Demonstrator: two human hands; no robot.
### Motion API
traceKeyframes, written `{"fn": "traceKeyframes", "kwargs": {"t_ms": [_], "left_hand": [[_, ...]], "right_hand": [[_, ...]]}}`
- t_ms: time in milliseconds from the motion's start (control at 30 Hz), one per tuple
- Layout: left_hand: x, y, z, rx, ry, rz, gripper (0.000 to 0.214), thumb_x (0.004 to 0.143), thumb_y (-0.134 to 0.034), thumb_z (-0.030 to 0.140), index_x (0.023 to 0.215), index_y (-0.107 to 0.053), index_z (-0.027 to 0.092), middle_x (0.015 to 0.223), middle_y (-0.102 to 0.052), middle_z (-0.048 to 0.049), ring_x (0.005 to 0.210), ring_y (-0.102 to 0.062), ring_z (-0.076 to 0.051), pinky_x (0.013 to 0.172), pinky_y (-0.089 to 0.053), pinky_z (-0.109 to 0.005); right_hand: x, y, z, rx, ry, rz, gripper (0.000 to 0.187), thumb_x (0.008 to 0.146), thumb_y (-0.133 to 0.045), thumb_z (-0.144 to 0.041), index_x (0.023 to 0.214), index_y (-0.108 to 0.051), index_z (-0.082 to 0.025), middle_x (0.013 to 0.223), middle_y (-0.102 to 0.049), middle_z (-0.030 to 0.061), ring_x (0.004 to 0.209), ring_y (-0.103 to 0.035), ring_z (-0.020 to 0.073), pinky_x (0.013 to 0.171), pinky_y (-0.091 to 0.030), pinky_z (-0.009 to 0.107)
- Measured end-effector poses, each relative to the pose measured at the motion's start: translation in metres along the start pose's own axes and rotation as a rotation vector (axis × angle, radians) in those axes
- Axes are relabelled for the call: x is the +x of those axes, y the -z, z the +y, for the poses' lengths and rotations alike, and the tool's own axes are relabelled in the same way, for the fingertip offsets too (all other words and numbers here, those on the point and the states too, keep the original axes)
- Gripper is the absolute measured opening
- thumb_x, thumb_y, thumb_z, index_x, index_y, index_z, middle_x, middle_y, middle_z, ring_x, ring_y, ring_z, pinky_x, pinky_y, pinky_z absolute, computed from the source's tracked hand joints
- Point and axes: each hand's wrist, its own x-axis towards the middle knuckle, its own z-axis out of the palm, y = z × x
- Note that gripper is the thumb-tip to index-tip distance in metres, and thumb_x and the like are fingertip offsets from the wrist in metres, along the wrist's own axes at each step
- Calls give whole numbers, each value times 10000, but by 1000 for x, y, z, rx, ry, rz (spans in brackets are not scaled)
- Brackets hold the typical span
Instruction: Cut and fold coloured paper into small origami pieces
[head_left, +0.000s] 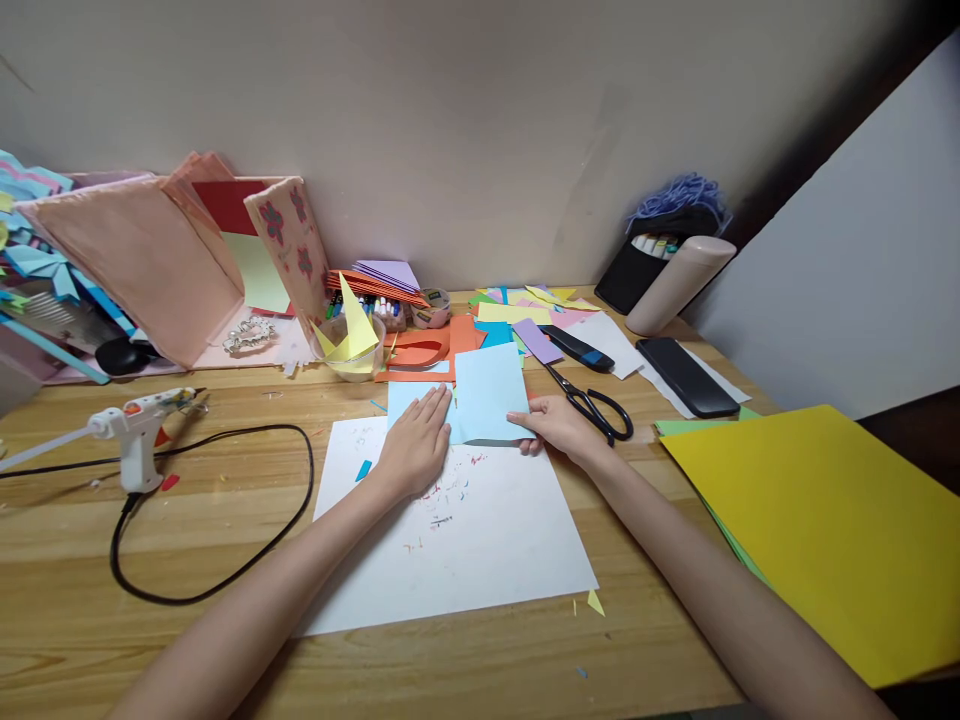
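Pale blue paper (pixel 491 392): over the far part of a large white sheet of paper (pixel 495 560), with its left part (pixel 397 400) lying flat and its right part a squarish panel raised a little at the near edge, a shadow beneath; whether it is one folded piece or two, I cannot tell

Left hand (pixel 417 442): palm down, fingers straight and close together, pinching nothing, resting on the flat left part, probably to stop it sliding

Right hand (pixel 559 428): thumb on top and fingers below, pinching the panel's near right corner with little more than the paper between them, likely because a corner hold steers thin paper without creasing it

White sheet: flat under the blue paper, strewn with small coloured flecks (pixel 440 521), perhaps serving as a mat over the light wooden table (pixel 480 675)

Scissors with black looped handles (pixel 571 391): just beside the right hand, seemingly laid within easy reach

Orange cut paper pieces (pixel 463 345): behind the blue paper, near a clear plastic cup (pixel 352 373) holding pointed yellow paper shapes (pixel 358 328)

White glue gun (pixel 139 440): well apart on the left, its black cable (pixel 310 470) looped on the wood

Big yellow sheet (pixel 817 530): at the table's right side, partly over green paper (pixel 724 525)
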Motion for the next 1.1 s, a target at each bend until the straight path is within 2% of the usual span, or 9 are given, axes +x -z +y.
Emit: {"fn": "traceKeyframes", "kwargs": {"t_ms": [100,200,367,567,700,833,933,1033,1100], "left_hand": [[0,0,0,4,-6,-3,500,916,-182,303,1391,-197,147,1458,-207,-42,1335,-174,-161,1098,-188,-366],[-1,0,0,6,-9,2,501,916,-186,303,1392,-195,145,1460,-202,-45,1335,-175,-162,1097,-187,-363],[-1,-2,-1,6,-7,13,499,913,-201,292,1395,-186,165,1460,-203,-42,1333,-184,-173,1091,-196,-379],[0,-2,-2,-7,-11,-3,501,916,-184,306,1398,-173,169,1462,-201,-31,1337,-166,-167,1099,-177,-369],[-2,5,0,-90,10,12,507,919,-200,345,1383,-219,141,1455,-221,-66,1332,-186,-185,1099,-168,-389],[-7,22,13,-409,-5,77,447,922,-213,374,1288,-399,197,1397,-344,-62,1275,-309,-180,1062,-264,-350],[-10,28,26,-789,-21,26,396,915,-255,385,1171,-505,216,1250,-502,-66,1142,-457,-182,980,-368,-314],[-11,25,33,-1096,133,-51,386,879,-346,441,936,-596,152,931,-629,-75,895,-561,-202,811,-451,-317],[-11,20,31,-1200,295,-64,404,845,-394,485,736,-582,145,689,-592,-45,702,-544,-177,651,-446,-287]], "right_hand": [[-2,2,3,16,-19,10,171,734,-649,-221,646,-572,-96,460,-617,55,353,-556,107,358,-465,171],[-5,4,4,45,-2,-1,151,726,-662,-228,705,-605,-91,520,-640,51,399,-596,123,394,-499,179],[-8,4,5,33,24,-55,162,696,-692,-218,731,-618,-78,589,-680,87,437,-615,118,433,-519,173],[-17,16,6,26,-24,67,139,721,-660,-184,644,-604,-84,585,-680,105,438,-617,115,437,-521,161],[-22,21,3,85,56,26,154,725,-665,-229,725,-607,-87,600,-682,89,424,-599,96,412,-497,147],[-21,5,5,202,160,-25,243,709,-680,-302,814,-596,-100,651,-690,75,451,-601,90,436,-500,153],[-21,-16,12,295,205,-20,310,674,-701,-360,812,-576,-112,697,-688,63,460,-603,88,430,-488,153],[-22,-32,15,325,225,-124,370,689,-672,-413,897,-571,-124,760,-681,51,521,-629,110,478,-509,184],[-21,-33,15,309,223,-96,379,714,-628,-463,879,-571,-126,770,-678,62,580,-646,148,540,-535,239]]}}
